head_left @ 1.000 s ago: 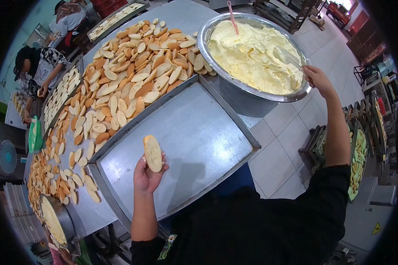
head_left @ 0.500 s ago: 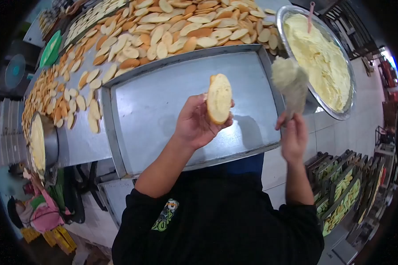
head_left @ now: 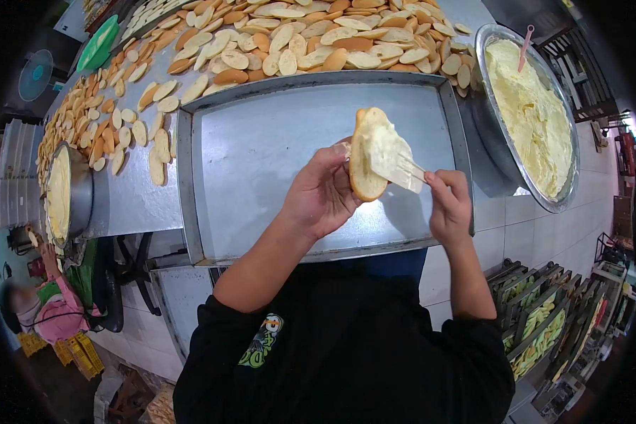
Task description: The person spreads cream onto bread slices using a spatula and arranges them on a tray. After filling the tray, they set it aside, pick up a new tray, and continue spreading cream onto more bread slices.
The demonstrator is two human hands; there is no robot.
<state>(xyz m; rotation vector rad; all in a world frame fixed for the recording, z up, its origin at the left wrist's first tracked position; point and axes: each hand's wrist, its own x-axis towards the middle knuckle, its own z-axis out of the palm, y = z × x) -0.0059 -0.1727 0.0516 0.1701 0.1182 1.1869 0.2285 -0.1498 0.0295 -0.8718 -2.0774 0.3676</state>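
Note:
My left hand [head_left: 324, 191] grips an oval bread slice [head_left: 362, 177] upright above a metal tray [head_left: 261, 159]. My right hand [head_left: 451, 207] is closed on the handle of a spatula [head_left: 407, 174], whose blade lies against the slice's cut face. Pale yellow cream [head_left: 385, 147] is between the blade and the bread and covers much of the slice's upper part. To the right stands a large metal bowl [head_left: 482, 63] of the same cream, with a pink handle [head_left: 526, 48] sticking out of it.
Many bread slices [head_left: 297, 42] are heaped behind the tray and spread to the left. A smaller pot of cream [head_left: 83, 194] stands at the table's left end, near a person in pink [head_left: 60, 314]. Racks of filled trays [head_left: 544, 318] stand at the lower right.
My right hand has brought the cream-loaded spatula left from beside the bowl onto the bread. The slice has tilted a little and now carries cream. The whole view has shifted slightly.

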